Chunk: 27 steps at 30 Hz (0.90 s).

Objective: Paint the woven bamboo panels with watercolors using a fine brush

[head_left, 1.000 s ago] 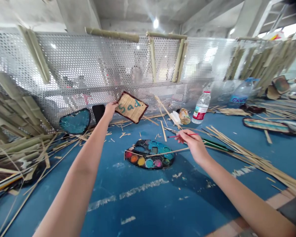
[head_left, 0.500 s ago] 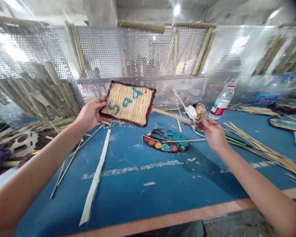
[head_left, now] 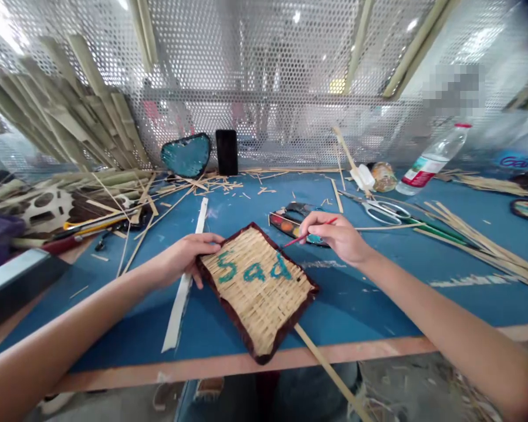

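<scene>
A woven bamboo mat with a dark red border and teal letters "sad" lies on the blue table near its front edge. My left hand grips the mat's left corner. My right hand holds a thin red paintbrush, whose tip points down at the mat's upper right edge. The paint palette sits just behind the mat, partly hidden by my right hand.
Scissors, a plastic bottle and bamboo strips lie to the right. A teal heart-shaped piece and a black phone lean on the perforated metal screen. Bamboo scraps pile up at the left. A white strip lies by my left hand.
My left hand has brought the mat down from the air and laid it on the table in front of me. My right hand moved the brush over to the mat's edge.
</scene>
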Each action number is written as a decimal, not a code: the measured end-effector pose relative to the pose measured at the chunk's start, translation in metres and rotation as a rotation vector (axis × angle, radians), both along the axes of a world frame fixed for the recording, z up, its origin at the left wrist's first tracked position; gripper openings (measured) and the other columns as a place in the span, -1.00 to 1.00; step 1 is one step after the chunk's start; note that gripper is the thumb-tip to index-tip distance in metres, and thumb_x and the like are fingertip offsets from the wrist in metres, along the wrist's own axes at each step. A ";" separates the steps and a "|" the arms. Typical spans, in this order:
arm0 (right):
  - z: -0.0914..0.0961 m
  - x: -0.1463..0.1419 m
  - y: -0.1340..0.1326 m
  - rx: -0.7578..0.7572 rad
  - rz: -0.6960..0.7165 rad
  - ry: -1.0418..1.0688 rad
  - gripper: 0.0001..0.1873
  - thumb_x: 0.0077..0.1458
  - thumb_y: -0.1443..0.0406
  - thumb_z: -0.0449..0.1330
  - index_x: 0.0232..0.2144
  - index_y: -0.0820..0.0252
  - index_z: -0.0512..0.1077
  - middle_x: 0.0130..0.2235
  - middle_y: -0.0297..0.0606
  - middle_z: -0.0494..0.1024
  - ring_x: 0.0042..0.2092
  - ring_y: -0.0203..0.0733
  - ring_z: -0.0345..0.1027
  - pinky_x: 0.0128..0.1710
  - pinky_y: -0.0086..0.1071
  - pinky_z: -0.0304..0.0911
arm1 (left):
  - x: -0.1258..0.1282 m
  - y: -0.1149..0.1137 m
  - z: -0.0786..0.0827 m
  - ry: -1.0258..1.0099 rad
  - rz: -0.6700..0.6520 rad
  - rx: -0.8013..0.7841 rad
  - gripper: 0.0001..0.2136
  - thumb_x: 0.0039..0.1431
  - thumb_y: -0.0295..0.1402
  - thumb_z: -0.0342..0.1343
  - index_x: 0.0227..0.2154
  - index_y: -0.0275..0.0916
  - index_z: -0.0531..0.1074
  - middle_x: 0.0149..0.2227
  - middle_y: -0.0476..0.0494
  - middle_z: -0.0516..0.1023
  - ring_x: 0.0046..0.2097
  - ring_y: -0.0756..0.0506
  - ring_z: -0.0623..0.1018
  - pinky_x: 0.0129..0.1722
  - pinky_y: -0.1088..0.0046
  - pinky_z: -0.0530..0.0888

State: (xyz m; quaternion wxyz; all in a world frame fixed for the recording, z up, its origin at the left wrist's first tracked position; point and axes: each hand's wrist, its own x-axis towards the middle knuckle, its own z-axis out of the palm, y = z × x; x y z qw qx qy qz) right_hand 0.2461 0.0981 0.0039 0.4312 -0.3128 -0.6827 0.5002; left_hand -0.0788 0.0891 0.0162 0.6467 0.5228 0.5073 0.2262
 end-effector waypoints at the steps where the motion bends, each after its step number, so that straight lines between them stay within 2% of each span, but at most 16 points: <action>1: -0.006 0.003 0.000 -0.018 -0.004 0.012 -0.88 0.08 0.33 0.16 -0.41 0.18 0.52 -0.41 -0.31 0.54 -0.33 -0.26 0.42 -0.24 -0.37 0.21 | 0.000 0.000 0.000 0.009 -0.003 -0.001 -0.76 0.10 -0.33 0.17 -0.17 -0.26 0.45 -0.44 -0.09 0.53 -0.56 -0.05 0.51 -0.74 0.50 0.50; 4: -0.014 0.006 -0.003 -0.047 0.015 0.000 -0.88 0.08 0.33 0.17 -0.41 0.18 0.52 -0.40 -0.31 0.55 -0.33 -0.25 0.42 -0.22 -0.36 0.21 | 0.002 -0.001 0.001 0.053 0.001 -0.007 -0.76 0.09 -0.31 0.18 -0.18 -0.24 0.47 -0.46 -0.07 0.54 -0.56 -0.05 0.51 -0.74 0.51 0.50; 10: -0.012 -0.002 -0.009 -0.059 0.027 -0.130 -0.88 0.12 0.31 0.18 -0.36 0.18 0.52 -0.36 -0.30 0.57 -0.27 -0.24 0.43 -0.17 -0.38 0.21 | 0.006 -0.003 0.002 0.134 0.025 -0.022 -0.76 0.08 -0.30 0.16 -0.17 -0.21 0.51 -0.48 -0.07 0.57 -0.56 -0.09 0.54 -0.75 0.53 0.47; 16: -0.013 -0.001 -0.009 -0.078 0.035 -0.141 -0.89 0.10 0.33 0.17 -0.38 0.20 0.52 -0.38 -0.29 0.57 -0.28 -0.24 0.44 -0.19 -0.38 0.24 | 0.002 0.000 -0.002 0.163 0.051 -0.067 -0.71 0.02 -0.25 0.22 -0.15 -0.15 0.52 -0.42 -0.07 0.62 -0.58 -0.10 0.56 -0.73 0.50 0.49; 18: -0.013 -0.001 -0.009 -0.104 0.052 -0.138 -0.89 0.09 0.34 0.17 -0.41 0.21 0.51 -0.41 -0.29 0.56 -0.32 -0.24 0.44 -0.23 -0.38 0.25 | 0.002 0.001 -0.004 0.166 0.061 -0.052 -0.71 -0.01 -0.26 0.23 -0.17 -0.16 0.54 -0.45 -0.07 0.61 -0.60 -0.11 0.55 -0.75 0.50 0.48; 22: -0.011 -0.004 -0.011 -0.089 -0.040 -0.137 -0.89 0.11 0.32 0.18 -0.38 0.19 0.51 -0.37 -0.27 0.58 -0.27 -0.21 0.46 -0.18 -0.36 0.28 | 0.004 0.002 -0.007 0.163 0.101 -0.022 -0.67 -0.07 -0.29 0.24 -0.18 -0.21 0.56 -0.43 -0.11 0.63 -0.63 -0.10 0.52 -0.81 0.49 0.45; 27: -0.009 -0.006 -0.014 -0.087 -0.015 -0.180 -0.88 0.11 0.31 0.18 -0.42 0.18 0.51 -0.41 -0.28 0.56 -0.32 -0.20 0.45 -0.24 -0.34 0.29 | 0.004 0.001 -0.008 0.169 0.119 -0.034 -0.66 -0.05 -0.31 0.24 -0.15 -0.25 0.53 -0.43 -0.10 0.63 -0.63 -0.07 0.51 -0.82 0.50 0.45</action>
